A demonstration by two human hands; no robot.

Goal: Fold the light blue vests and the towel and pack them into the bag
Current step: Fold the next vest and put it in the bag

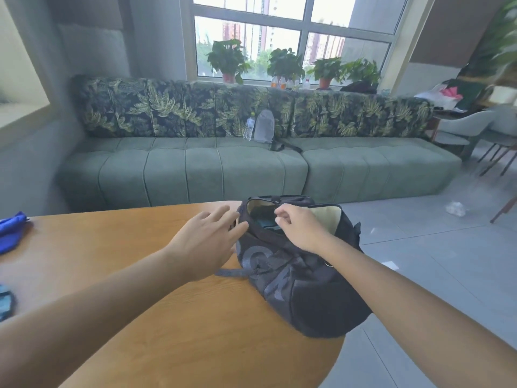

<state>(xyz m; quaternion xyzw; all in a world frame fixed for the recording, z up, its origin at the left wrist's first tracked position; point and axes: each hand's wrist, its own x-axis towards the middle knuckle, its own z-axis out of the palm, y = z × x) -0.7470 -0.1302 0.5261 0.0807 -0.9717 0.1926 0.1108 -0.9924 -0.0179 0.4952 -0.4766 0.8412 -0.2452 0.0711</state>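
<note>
The bag [293, 278] is black with large grey lettering and a cream lining; just left of it the table [140, 275] is orange-brown wood, and far left lies a bright blue cloth [12, 229], perhaps a pouch

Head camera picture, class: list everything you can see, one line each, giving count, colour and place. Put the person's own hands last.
dark fabric duffel bag: one, black-grey, on the right end of the table, top open
round-edged wooden table: one, orange-brown, foreground
bright blue cloth: one, table's far left edge
teal-and-dark item: one, left edge, cut off; cannot tell what
long tufted sofa: one, grey-green seat, leaf-print back, under the window
clear plastic water bottle: one, on the sofa
small grey sling bag: one, beside the bottle
potted leafy plants: four, green, windowsill
grey chair: one, far right
left hand: fingers spread, at the bag's left side
right hand: pinching at the bag's opening
</note>
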